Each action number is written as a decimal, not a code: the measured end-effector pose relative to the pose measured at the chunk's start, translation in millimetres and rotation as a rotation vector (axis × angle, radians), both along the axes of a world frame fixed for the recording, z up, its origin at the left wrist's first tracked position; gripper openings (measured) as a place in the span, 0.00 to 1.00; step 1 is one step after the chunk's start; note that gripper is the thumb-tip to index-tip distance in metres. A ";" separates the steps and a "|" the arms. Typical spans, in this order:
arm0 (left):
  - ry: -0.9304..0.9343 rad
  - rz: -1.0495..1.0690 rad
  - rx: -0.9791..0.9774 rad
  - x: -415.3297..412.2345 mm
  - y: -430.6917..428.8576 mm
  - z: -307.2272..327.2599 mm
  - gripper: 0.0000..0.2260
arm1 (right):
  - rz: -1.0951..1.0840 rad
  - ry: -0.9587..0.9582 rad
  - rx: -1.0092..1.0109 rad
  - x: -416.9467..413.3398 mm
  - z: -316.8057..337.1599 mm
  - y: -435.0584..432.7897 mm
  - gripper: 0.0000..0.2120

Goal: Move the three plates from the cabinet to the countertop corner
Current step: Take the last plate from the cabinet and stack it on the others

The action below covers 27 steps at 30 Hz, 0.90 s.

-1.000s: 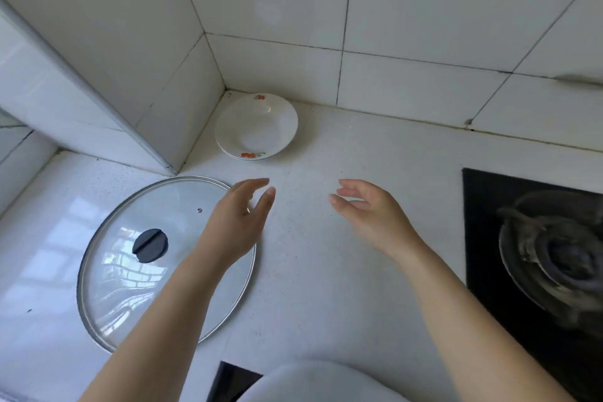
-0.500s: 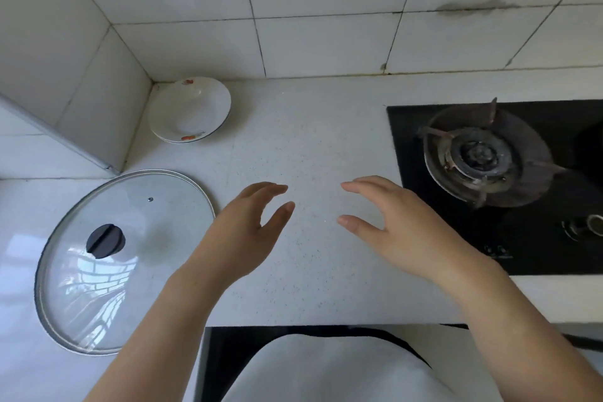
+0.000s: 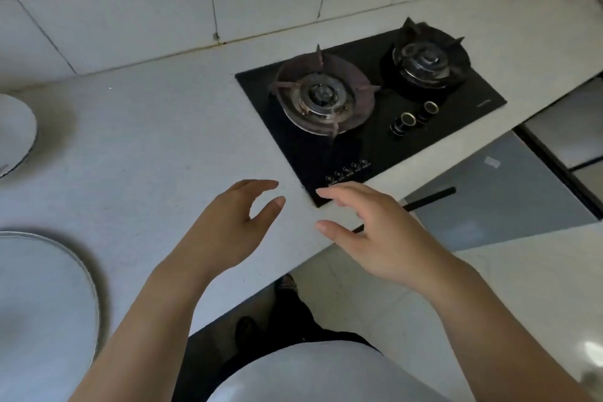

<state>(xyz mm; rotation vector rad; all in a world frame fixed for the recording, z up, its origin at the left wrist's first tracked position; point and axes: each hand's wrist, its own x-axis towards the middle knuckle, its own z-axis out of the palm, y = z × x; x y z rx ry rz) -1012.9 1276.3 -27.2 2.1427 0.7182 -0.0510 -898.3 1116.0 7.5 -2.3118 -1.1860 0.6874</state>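
A white plate (image 3: 14, 134) sits on the countertop at the far left edge of the view, mostly cut off. My left hand (image 3: 225, 228) hovers over the front of the white countertop (image 3: 146, 140), fingers relaxed and holding nothing. My right hand (image 3: 375, 235) hovers beside it near the counter's front edge and the stove corner, fingers spread, also holding nothing. A grey cabinet door (image 3: 502, 199) with a black bar handle (image 3: 427, 197) shows below the counter at the right. No other plates are in view.
A black two-burner gas stove (image 3: 368, 108) is set into the counter to the right. A glass pot lid (image 3: 42, 303) lies at the lower left. White wall tiles (image 3: 163, 10) back the counter. Floor and my dark trousers show below.
The view has swung right and away from the corner; the plate and lid slid to the left edge. Both hands pulled back toward the counter's front edge, still holding nothing.
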 end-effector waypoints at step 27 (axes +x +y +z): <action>-0.058 -1.026 0.172 278.9 -433.8 19.1 0.19 | -1.008 -0.074 0.071 92.4 -6.1 -490.4 0.22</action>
